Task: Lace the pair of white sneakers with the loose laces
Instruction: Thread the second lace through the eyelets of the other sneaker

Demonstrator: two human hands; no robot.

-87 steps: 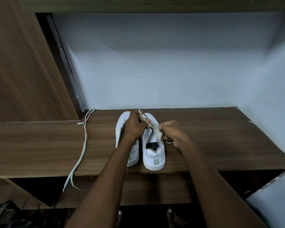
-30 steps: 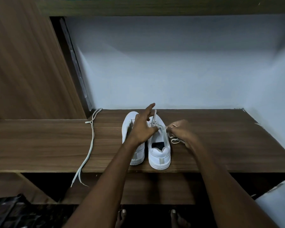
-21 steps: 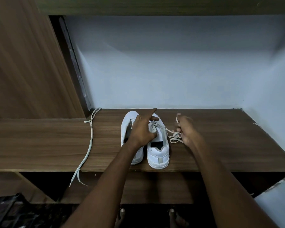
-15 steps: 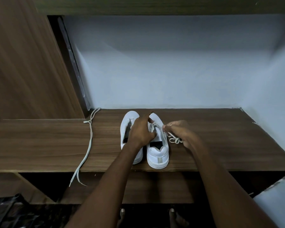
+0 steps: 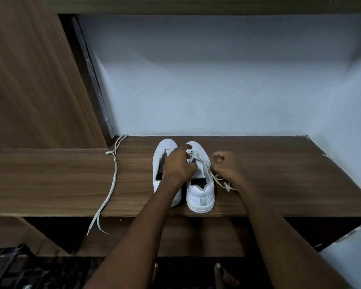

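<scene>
Since half a second ago, the right hand (image 5: pixel 227 165) is sitting slightly further right of the right sneaker (image 5: pixel 200 184), fingers curled and pinching the lace (image 5: pixel 221 181), whose slack is lying on the wooden surface (image 5: pixel 279 174). The left hand (image 5: pixel 179 165) is resting on the eyelet area, fingers loosely bent; whether it is pinching lace cannot be told. Being soft and limp, the lace is best taken near its stiff tip, while the left sneaker (image 5: pixel 162 155) and spare lace (image 5: pixel 113 176) are waiting untouched.

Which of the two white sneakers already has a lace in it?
The right-hand white sneaker; the left-hand white sneaker shows none.
</scene>
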